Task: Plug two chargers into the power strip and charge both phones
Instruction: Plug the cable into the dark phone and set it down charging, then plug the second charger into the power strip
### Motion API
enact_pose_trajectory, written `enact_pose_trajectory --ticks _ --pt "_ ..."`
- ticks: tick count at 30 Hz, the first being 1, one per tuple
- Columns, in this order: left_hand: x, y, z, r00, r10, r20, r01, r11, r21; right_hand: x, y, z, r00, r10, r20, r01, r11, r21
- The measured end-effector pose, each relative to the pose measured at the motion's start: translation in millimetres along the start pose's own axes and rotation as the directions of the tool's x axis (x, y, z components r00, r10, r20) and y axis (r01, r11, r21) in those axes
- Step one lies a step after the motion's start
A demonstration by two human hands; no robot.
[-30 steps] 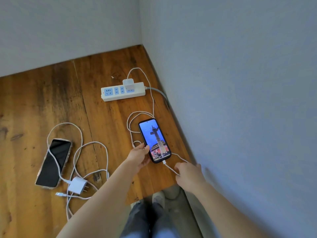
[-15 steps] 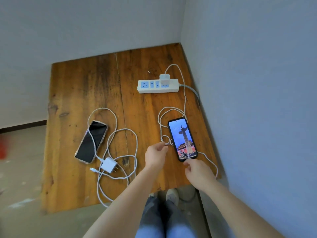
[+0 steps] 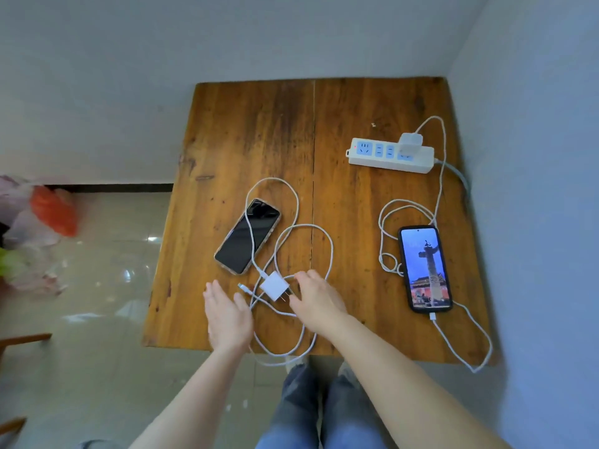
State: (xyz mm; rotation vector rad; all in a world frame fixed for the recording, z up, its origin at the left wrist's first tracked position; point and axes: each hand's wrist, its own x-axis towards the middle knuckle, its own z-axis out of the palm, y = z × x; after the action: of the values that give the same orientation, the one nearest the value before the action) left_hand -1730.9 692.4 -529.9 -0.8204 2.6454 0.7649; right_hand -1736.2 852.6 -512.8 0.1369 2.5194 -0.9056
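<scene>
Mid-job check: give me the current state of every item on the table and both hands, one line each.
Power strip: one charger in, other sockets free.
Plugged charger: seated in strip, cable attached.
Right phone: screen lit, cable plugged in.
Left phone: screen dark, no cable plugged in.
Loose charger: unplugged, lying on table.
Loose cable end: free, unconnected.
Left hand: open, empty.
Right hand: open, reaching over loose charger.
</scene>
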Motion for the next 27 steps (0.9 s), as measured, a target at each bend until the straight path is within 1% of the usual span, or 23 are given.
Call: enact_pose_trajectory --ticks 4,7,11,13,17,21,23,24,25,27 --pt "11.4 -26.2 3.2 0.973 0.136 0.189 -0.171 0.968 0.183 23.2 -21.7 23.7 0.998 -0.022 -0.051 0.017 0.995 -0.095" --pt "13.1 -34.3 1.9 0.953 0.196 0.231 -0.250 0.939 0.235 32.7 -31.3 34.6 0.997 -0.032 -0.067 0.022 0.989 -0.145" --pt "17.2 -35.3 -5.9 0.938 0.229 0.260 -0.316 0.875 0.368 39.3 -38.5 38.6 0.997 -0.047 -0.061 0.031 0.968 -0.247" --pt "19.5 -30.0 -9.4 0.930 0.209 0.301 -0.328 0.842 0.429 41.6 -41.8 36.5 0.996 -0.067 -0.059 0.048 0.961 -0.271" --pt "28.9 -10.0 -21.2 0.910 0.080 0.407 -0.292 0.821 0.491 40.8 -41.4 18.6 1.000 -0.015 -0.028 0.011 0.992 -0.126" --pt "38.5 21.4 -36.0 0.863 -0.059 0.502 -0.288 0.759 0.583 33.3 -31.6 -14.8 0.995 -0.058 -0.087 0.054 0.997 -0.048" --pt "45.0 41.8 -44.1 0.859 -0.102 0.502 -0.274 0.737 0.618 32.9 -24.0 -39.4 0.987 -0.094 -0.131 0.088 0.995 -0.054" --pt "48.2 54.2 -47.7 0.868 -0.090 0.488 -0.262 0.751 0.606 34.0 -19.6 -53.2 0.982 -0.117 -0.148 0.108 0.992 -0.067" --pt "51.1 68.8 -51.5 0.885 -0.058 0.462 -0.258 0.765 0.590 35.8 -15.2 -67.6 0.977 -0.141 -0.159 0.129 0.988 -0.082" --pt "58.1 101.7 -54.3 0.916 0.082 0.392 -0.292 0.808 0.513 42.4 -6.2 -97.8 0.971 -0.163 -0.176 0.149 0.984 -0.093"
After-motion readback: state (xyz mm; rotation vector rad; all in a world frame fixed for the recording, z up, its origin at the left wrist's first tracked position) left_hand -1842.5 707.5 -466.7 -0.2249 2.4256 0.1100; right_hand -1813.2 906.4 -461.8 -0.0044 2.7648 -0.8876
